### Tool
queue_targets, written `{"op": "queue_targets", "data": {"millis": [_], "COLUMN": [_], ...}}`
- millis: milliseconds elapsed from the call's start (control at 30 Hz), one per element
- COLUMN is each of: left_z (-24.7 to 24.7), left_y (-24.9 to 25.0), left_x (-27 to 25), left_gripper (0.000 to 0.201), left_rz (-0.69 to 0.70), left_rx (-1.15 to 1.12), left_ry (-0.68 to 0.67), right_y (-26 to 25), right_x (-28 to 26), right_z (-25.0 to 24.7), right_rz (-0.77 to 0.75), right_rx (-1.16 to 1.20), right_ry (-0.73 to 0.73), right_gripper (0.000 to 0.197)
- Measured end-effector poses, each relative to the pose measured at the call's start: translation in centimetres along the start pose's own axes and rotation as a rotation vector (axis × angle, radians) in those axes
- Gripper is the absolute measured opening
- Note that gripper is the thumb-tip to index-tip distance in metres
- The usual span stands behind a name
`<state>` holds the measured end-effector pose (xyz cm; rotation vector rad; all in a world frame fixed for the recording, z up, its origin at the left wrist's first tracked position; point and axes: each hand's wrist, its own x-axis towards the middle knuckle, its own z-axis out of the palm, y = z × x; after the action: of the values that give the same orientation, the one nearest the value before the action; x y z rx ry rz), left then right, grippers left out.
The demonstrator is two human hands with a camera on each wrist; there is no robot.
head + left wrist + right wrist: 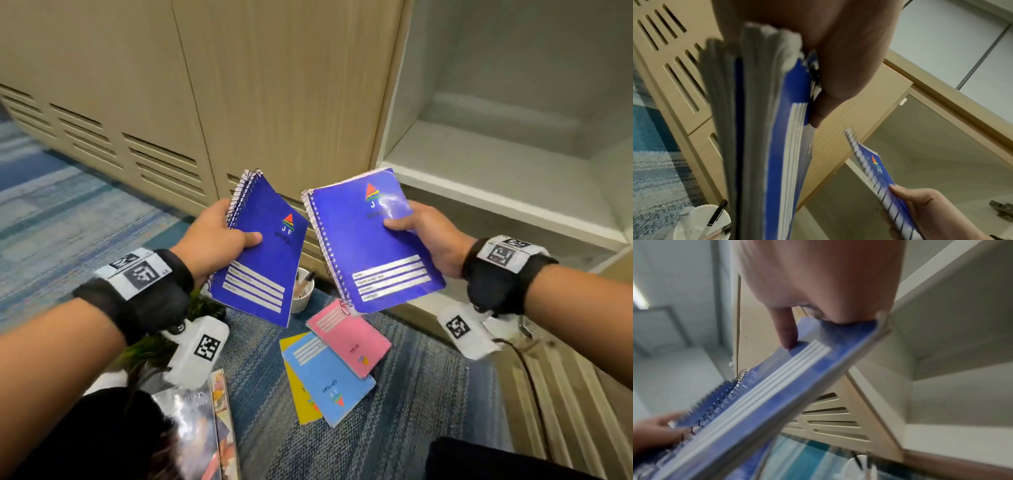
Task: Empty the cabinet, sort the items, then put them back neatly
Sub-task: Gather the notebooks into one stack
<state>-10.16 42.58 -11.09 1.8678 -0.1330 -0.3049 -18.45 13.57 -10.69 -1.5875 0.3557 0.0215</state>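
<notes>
I hold two dark blue spiral notebooks up in front of the cabinet. My left hand [236, 236] grips the left blue notebook [263, 253] by its spiral edge, thumb on the cover. My right hand [407, 226] pinches the right blue notebook [370, 250] at its right edge. The two books are almost touching. In the left wrist view the left notebook [781, 129] is seen edge-on, with the right notebook [884, 183] beyond it. The right wrist view shows the right notebook [797, 378] under my thumb. The open cabinet [479, 161] at the right has a bare shelf.
On the blue carpet below lie a pink notebook [349, 335], a light blue notebook [329, 377] and a yellow one [301, 407], overlapping. A white cup [303, 294] with pens stands by the cabinet base. Glossy books [202, 428] and green leaves [202, 308] lie at the lower left.
</notes>
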Motion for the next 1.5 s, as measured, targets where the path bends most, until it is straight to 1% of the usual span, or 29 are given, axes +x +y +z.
{"op": "queue_targets", "data": {"millis": [67, 167, 233, 300, 400, 467, 533, 600, 667, 767, 867, 967, 1033, 1067, 1167, 1233, 1300, 1367, 1500], "left_z": [-0.1, 0.3, 0.9, 1.6, 2.4, 2.3, 1.7, 1.2, 0.9, 0.4, 0.0, -0.2, -0.2, -0.1, 0.3, 0.4, 0.5, 0.5, 0.5], "left_y": [0.2, 0.8, 1.0, 1.0, 1.0, 1.2, 1.2, 1.4, 1.7, 1.9, 1.9, 1.7, 1.5, 1.5, 1.2, 1.1, 1.1, 1.1, 1.1], "left_x": [-0.6, -1.8, -2.5, -3.1, -4.2, -4.4, -4.1, -3.8, -3.6, -3.0, -2.5, -2.2, -2.0, -2.0, -2.0, -2.0, -1.9, -1.6, -1.1], "left_gripper": [0.026, 0.021, 0.028, 0.032, 0.027, 0.027, 0.033, 0.037, 0.038, 0.043, 0.046, 0.044, 0.043, 0.043, 0.040, 0.038, 0.036, 0.035, 0.036], "left_rz": [-0.034, -0.118, -0.147, -0.149, -0.158, -0.180, -0.209, -0.215, -0.195, -0.146, -0.127, -0.117, -0.112, -0.111, -0.098, -0.087, -0.087, -0.092, -0.086], "left_rx": [-0.130, -0.318, -0.370, -0.413, -0.443, -0.405, -0.356, -0.333, -0.316, -0.295, -0.309, -0.320, -0.294, -0.276, -0.238, -0.219, -0.215, -0.225, -0.242], "left_ry": [-0.003, -0.048, -0.088, -0.113, -0.128, -0.143, -0.111, -0.085, -0.040, 0.030, 0.067, 0.083, 0.082, 0.074, 0.068, 0.062, 0.048, 0.034, 0.021], "right_y": [-1.0, 0.2, 1.7, 2.9, 3.7, 4.1, 4.2, 4.1, 3.8, 3.7, 4.5, 6.3, 8.1, 9.3, 13.2, 16.1, 18.6, 21.0, 25.2], "right_x": [-0.8, -1.9, -2.4, -2.5, -2.4, -2.1, -1.7, -0.7, 0.6, 2.9, 5.5, 7.4, 8.1, 8.4, 9.0, 9.4, 8.9, 8.3, 8.3], "right_z": [1.7, 4.7, 6.6, 8.0, 9.5, 10.1, 10.4, 10.1, 9.1, 6.7, 4.5, 3.0, 2.1, 1.9, 2.1, 2.7, 3.6, 4.8, 6.5], "right_rz": [0.099, 0.223, 0.281, 0.300, 0.291, 0.273, 0.281, 0.313, 0.336, 0.370, 0.366, 0.306, 0.292, 0.314, 0.363, 0.335, 0.305, 0.341, 0.406], "right_rx": [0.146, 0.232, 0.295, 0.285, 0.226, 0.183, 0.173, 0.146, 0.002, -0.322, -0.699, -1.133, -1.386, -1.466, -1.605, -1.669, -1.702, -1.705, -1.717], "right_ry": [-0.043, -0.021, -0.024, -0.062, -0.139, -0.153, -0.165, -0.209, -0.238, -0.208, -0.131, -0.085, -0.110, -0.146, -0.265, -0.377, -0.492, -0.583, -0.710], "right_gripper": [0.025, 0.024, 0.024, 0.024, 0.030, 0.032, 0.034, 0.036, 0.041, 0.046, 0.034, 0.023, 0.024, 0.024, 0.019, 0.020, 0.036, 0.052, 0.064]}}
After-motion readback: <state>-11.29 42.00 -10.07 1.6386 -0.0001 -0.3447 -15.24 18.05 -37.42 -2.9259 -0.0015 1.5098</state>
